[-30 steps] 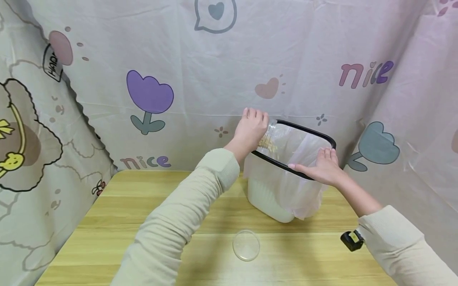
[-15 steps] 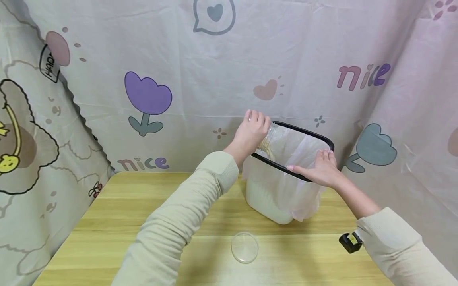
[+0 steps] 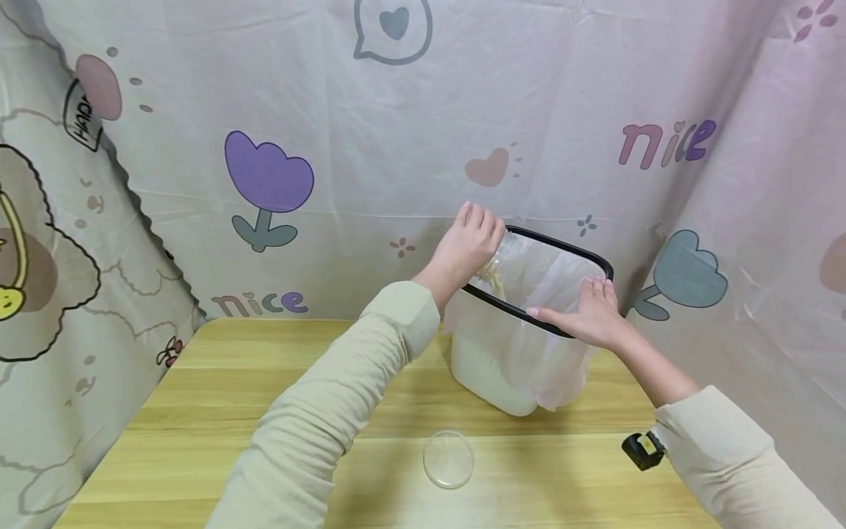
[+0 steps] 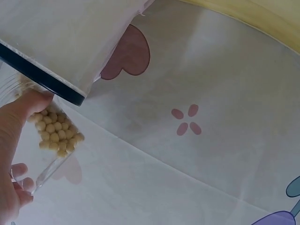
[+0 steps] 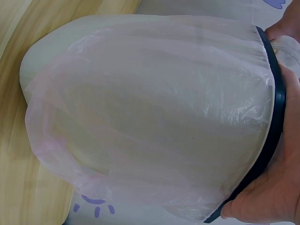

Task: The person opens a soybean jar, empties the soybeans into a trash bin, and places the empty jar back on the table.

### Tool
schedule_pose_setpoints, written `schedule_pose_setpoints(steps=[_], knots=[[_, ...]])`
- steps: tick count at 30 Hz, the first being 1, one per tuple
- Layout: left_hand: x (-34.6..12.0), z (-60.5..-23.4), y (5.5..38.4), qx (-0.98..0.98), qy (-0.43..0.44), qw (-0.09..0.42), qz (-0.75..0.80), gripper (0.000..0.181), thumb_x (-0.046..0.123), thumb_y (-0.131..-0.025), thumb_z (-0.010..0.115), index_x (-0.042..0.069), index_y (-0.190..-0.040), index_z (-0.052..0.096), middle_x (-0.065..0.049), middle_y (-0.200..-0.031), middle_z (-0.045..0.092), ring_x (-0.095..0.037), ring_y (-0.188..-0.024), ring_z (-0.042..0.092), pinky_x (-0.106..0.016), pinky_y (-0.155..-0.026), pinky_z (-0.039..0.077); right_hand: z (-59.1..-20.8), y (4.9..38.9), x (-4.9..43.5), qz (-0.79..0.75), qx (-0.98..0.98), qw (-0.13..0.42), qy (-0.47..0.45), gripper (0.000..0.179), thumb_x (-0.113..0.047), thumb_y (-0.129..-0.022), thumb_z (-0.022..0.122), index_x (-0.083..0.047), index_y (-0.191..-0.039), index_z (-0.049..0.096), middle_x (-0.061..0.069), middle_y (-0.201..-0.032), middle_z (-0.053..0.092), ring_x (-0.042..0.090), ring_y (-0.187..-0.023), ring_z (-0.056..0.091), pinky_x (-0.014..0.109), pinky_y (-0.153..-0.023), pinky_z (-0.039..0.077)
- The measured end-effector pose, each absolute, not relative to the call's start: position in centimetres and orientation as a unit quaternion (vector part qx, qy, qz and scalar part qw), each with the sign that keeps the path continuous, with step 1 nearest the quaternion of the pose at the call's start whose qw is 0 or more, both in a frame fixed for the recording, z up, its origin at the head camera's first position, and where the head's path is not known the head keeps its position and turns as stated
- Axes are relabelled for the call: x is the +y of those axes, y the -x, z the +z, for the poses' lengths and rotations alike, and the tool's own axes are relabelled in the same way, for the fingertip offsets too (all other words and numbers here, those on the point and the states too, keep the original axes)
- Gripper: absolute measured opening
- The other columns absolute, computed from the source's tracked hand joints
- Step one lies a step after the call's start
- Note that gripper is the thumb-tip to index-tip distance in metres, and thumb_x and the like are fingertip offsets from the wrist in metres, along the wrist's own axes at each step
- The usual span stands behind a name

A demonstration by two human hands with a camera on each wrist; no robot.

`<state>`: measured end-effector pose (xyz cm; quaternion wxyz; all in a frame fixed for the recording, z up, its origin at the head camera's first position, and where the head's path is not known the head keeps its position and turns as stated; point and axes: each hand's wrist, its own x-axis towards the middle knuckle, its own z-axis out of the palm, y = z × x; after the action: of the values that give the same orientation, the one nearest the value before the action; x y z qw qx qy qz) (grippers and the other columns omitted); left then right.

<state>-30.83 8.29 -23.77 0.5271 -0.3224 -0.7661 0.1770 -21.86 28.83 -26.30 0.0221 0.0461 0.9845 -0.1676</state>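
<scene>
My left hand [image 3: 465, 239] grips a clear jar [image 4: 47, 173] of soybeans [image 4: 55, 133] above the left part of the trash bin's mouth. The jar is tilted, its threaded neck toward the opening. In the head view, beans [image 3: 490, 276] show near its mouth; whether any fall is too small to tell. The white bin [image 3: 485, 371] stands leaning slightly, lined with a translucent pinkish bag [image 5: 154, 108] that a black rim [image 3: 581, 252] holds down. At its right corner, my right hand [image 3: 588, 316] holds the rim, thumb along the near edge and fingers over the right end.
A round clear lid [image 3: 449, 460] lies on the wooden table [image 3: 264, 389] in front of the bin. Printed cloth curtain [image 3: 370, 132] hangs close behind the table and at both sides. A small black device [image 3: 642, 450] sits at my right cuff.
The left hand has edged slightly right with the jar, which tips a little further over the bin. The right hand stays on the rim. The whole head view has shifted slightly.
</scene>
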Motion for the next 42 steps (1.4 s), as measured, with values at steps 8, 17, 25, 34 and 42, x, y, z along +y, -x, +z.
schedule_pose_setpoints(steps=[8, 17, 25, 34, 42], knots=[[8.35, -24.02, 31.12, -0.735, 0.336, 0.558, 0.191, 0.026, 0.003, -0.091, 0.035, 0.009, -0.102, 0.057, -0.007, -0.100, 0.063, -0.023, -0.097, 0.058, -0.034, -0.094, 0.047, -26.26, 21.90, 28.56, -0.167, 0.985, 0.022, -0.048, 0.123, -0.073, -0.073, 0.046, 0.020, -0.134, -0.006, 0.039, -0.141, -0.011, 0.053, -0.130, -0.013, 0.063, -0.107, 0.004], [8.26, -23.58, 31.00, -0.709, 0.369, 0.549, 0.246, 0.029, 0.003, -0.092, 0.032, 0.010, -0.107, 0.056, -0.006, -0.106, 0.062, -0.023, -0.101, 0.056, -0.033, -0.096, 0.045, -26.20, 21.88, 28.46, -0.168, 0.984, 0.022, -0.049, 0.123, -0.073, -0.073, 0.046, 0.020, -0.134, -0.006, 0.038, -0.142, -0.011, 0.052, -0.130, -0.014, 0.063, -0.107, 0.003], [8.58, -23.56, 31.05, -0.685, 0.382, 0.564, 0.257, 0.030, 0.005, -0.093, 0.031, 0.012, -0.106, 0.057, -0.006, -0.106, 0.062, -0.022, -0.102, 0.057, -0.032, -0.096, 0.045, -26.21, 21.95, 28.48, -0.169, 0.984, 0.024, -0.049, 0.124, -0.073, -0.072, 0.046, 0.021, -0.134, -0.005, 0.039, -0.142, -0.010, 0.052, -0.131, -0.014, 0.062, -0.108, 0.001], [8.88, -23.28, 30.66, -0.658, 0.399, 0.553, 0.321, 0.033, 0.006, -0.095, 0.028, 0.010, -0.113, 0.054, -0.008, -0.112, 0.060, -0.022, -0.107, 0.055, -0.031, -0.099, 0.043, -26.25, 21.85, 28.71, -0.172, 0.983, 0.029, -0.054, 0.124, -0.074, -0.073, 0.045, 0.021, -0.133, -0.007, 0.039, -0.141, -0.013, 0.051, -0.130, -0.015, 0.062, -0.107, 0.001], [9.13, -23.23, 30.49, -0.640, 0.441, 0.523, 0.352, 0.035, 0.005, -0.095, 0.024, 0.005, -0.117, 0.052, -0.011, -0.117, 0.058, -0.026, -0.112, 0.053, -0.035, -0.101, 0.041, -26.12, 21.82, 28.69, -0.170, 0.984, 0.023, -0.050, 0.123, -0.073, -0.073, 0.047, 0.021, -0.134, -0.005, 0.040, -0.141, -0.010, 0.052, -0.131, -0.013, 0.062, -0.108, 0.001]])
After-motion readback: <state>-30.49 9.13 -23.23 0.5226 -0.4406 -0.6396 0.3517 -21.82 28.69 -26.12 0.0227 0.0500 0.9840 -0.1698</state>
